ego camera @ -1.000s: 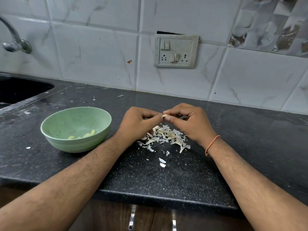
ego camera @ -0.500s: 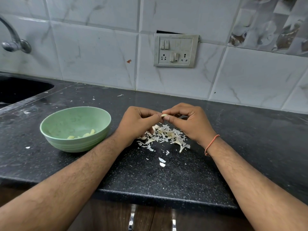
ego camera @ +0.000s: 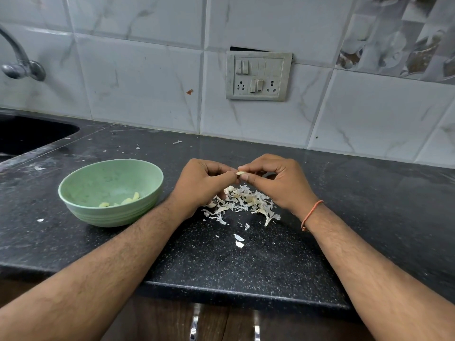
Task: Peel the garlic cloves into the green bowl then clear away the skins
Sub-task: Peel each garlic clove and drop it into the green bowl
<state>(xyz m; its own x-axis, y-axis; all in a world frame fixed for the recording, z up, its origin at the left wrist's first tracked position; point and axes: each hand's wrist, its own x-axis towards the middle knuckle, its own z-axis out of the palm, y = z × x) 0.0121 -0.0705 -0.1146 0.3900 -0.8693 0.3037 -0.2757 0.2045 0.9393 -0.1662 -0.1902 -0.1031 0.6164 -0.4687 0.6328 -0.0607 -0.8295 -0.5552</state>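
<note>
A small pale garlic clove (ego camera: 240,173) is pinched between the fingertips of my left hand (ego camera: 204,185) and my right hand (ego camera: 275,183), held just above the black counter. Most of the clove is hidden by my fingers. Directly beneath my hands lies a heap of white garlic skins (ego camera: 242,201), with a few loose flakes (ego camera: 238,240) nearer the counter's front edge. The green bowl (ego camera: 81,183) stands to the left of my left hand and holds a few peeled cloves (ego camera: 128,200) at its bottom.
The black speckled counter (ego camera: 357,217) runs to the tiled wall behind. A dark sink (ego camera: 27,136) and a metal tap (ego camera: 22,67) sit at the far left. A switch and socket plate (ego camera: 258,76) hangs on the wall. Stray skin bits (ego camera: 177,142) dot the counter's back.
Both hands stay in place with the clove between their fingertips; only slight finger movement shows. The bowl and the skins have not moved.
</note>
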